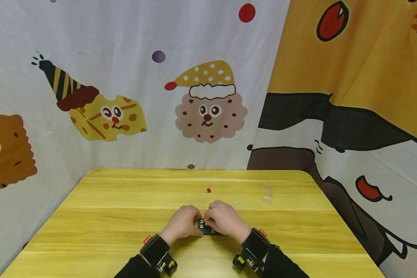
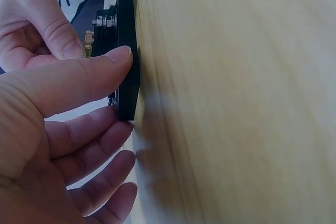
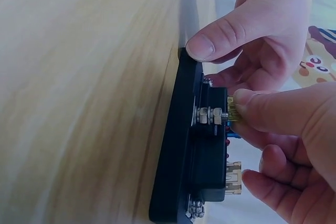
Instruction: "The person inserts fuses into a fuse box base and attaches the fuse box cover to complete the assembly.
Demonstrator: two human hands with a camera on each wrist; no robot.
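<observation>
A black fuse block (image 3: 202, 145) with metal studs and nuts lies on the table between the two hands. My left hand (image 1: 184, 223) grips one end of its base, thumb on the near edge and fingertips at the far side. My right hand (image 1: 226, 220) pinches a small yellow blade fuse (image 3: 232, 109) between thumb and fingers, right at the top of the block. Lower in the right wrist view, a clear fuse (image 3: 233, 177) sits in the block near its other end. The right hand hides part of the block in the head view.
Beyond the hands lies a tiny red and white piece (image 1: 208, 190). To its right is a small clear plastic box (image 1: 267, 194). The wooden table (image 1: 125, 200) ends at a printed cloth (image 1: 125, 46) behind it.
</observation>
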